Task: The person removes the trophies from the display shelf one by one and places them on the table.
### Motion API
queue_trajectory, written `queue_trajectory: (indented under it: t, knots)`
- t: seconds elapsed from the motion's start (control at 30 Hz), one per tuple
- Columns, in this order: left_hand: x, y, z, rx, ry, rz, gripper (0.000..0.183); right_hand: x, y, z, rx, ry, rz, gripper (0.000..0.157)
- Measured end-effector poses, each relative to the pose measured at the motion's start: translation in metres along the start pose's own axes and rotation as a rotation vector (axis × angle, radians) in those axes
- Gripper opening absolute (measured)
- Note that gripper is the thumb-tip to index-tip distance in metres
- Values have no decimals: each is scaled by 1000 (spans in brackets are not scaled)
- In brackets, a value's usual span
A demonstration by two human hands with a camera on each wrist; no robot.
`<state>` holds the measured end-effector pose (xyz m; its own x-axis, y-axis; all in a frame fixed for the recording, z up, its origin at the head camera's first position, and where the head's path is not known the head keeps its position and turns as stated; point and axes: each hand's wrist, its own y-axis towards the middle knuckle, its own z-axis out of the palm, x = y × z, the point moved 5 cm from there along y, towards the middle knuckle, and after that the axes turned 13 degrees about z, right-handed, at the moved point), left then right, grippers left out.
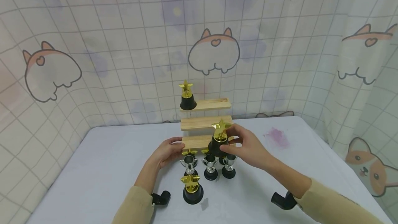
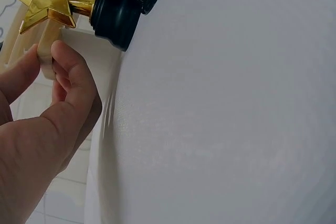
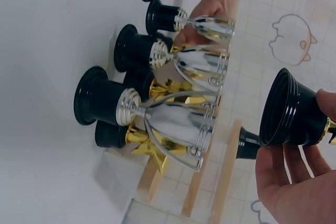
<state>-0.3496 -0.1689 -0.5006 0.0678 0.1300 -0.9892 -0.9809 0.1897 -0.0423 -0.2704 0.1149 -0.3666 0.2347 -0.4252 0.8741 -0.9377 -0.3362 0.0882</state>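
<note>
My right hand (image 1: 248, 148) grips a gold star trophy (image 1: 219, 137) by its black base, holding it up in front of the lowest shelf of a wooden step rack. In the right wrist view the black base (image 3: 291, 114) is between thumb and fingers; most of its star is out of frame. My left hand (image 1: 168, 152) pinches the left end of the lowest shelf (image 1: 194, 142); the left wrist view shows thumb and fingertips on that wooden end (image 2: 48, 51). Another gold star trophy (image 1: 188, 102) stands at the top shelf's left end.
Silver cup trophies (image 1: 210, 168) stand in a row before the rack, with smaller gold star trophies (image 1: 189, 152) partly hidden behind them. Nearest me on the white table (image 1: 124, 168) is one more star trophy (image 1: 192, 194). A patterned curtain (image 1: 140, 61) hangs behind.
</note>
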Motion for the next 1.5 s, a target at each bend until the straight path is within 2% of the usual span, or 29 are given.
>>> queue_trajectory:
  t: [0.37,0.63,0.9,1.07,1.23,1.5]
  knots:
    - [-1,-1,0,0,3,-6,59,-2,-23,12,42,18,28,39]
    - [-2,-1,0,0,-4,1,58,-9,-39,21,94,44,18,47]
    - [0,-1,0,-5,-11,-12,59,-18,-53,32,142,94,53,53]
    - [0,0,0,0,-9,-9,60,-27,-59,41,173,109,87,49]
    - [0,0,1,3,5,-10,60,-37,-61,51,194,99,74,46]
    - [0,-1,1,12,0,-9,61,-49,-61,63,209,80,111,49]
